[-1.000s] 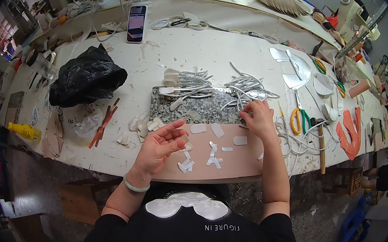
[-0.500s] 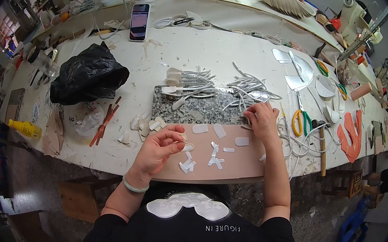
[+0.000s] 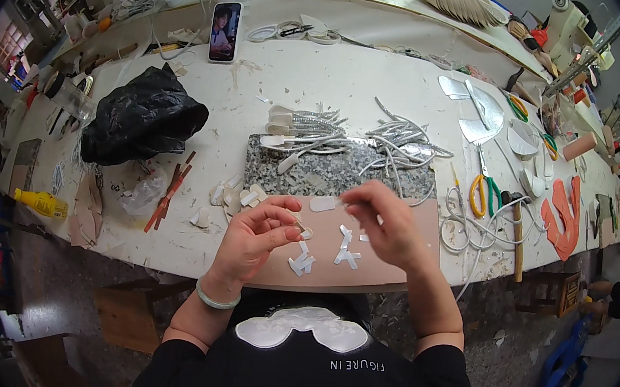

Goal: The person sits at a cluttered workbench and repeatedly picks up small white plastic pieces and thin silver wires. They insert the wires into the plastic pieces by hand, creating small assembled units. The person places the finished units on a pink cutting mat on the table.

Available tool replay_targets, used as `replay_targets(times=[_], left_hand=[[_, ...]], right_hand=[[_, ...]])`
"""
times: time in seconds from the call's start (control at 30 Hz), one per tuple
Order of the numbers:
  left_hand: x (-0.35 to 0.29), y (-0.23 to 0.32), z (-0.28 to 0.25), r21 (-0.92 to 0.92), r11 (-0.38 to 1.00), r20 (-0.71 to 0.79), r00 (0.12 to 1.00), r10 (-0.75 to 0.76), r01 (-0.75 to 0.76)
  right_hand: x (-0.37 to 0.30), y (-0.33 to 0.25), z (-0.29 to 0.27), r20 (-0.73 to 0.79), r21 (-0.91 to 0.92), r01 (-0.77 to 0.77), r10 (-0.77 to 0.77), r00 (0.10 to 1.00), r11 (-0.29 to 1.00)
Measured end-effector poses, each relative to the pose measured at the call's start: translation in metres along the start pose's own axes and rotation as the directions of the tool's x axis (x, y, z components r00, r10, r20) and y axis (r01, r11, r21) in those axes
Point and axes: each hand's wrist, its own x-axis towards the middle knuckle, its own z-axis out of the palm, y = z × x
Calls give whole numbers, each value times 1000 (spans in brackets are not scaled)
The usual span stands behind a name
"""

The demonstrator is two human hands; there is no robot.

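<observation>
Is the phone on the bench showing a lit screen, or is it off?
On: the phone, at the far left of the bench, displays a bright, coloured image.

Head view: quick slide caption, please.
Left hand and right hand over a tan board strewn with white strips, silver cords across the far edge of a speckled slab.

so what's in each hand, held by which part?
Left hand: small pale piece, seemingly by its edge. Right hand: can't tell whether it holds anything; fingertips unclear.
</observation>
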Motion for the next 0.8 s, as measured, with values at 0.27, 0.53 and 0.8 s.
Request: replay_targets(times=[0.27,0.53,0.8], left_hand=[[-1,7,6,-4,999,8,999,-48,48],[2,5,6,83,989,32,991,-128,125],[4,4,2,82,982,46,983,-176,172]], right_hand=[[-1,-10,15,96,33,150,-152,984,988],[-4,-12,14,145,25,110,-112,983,994],[-3,-5,13,204,31,110,-114,972,993]])
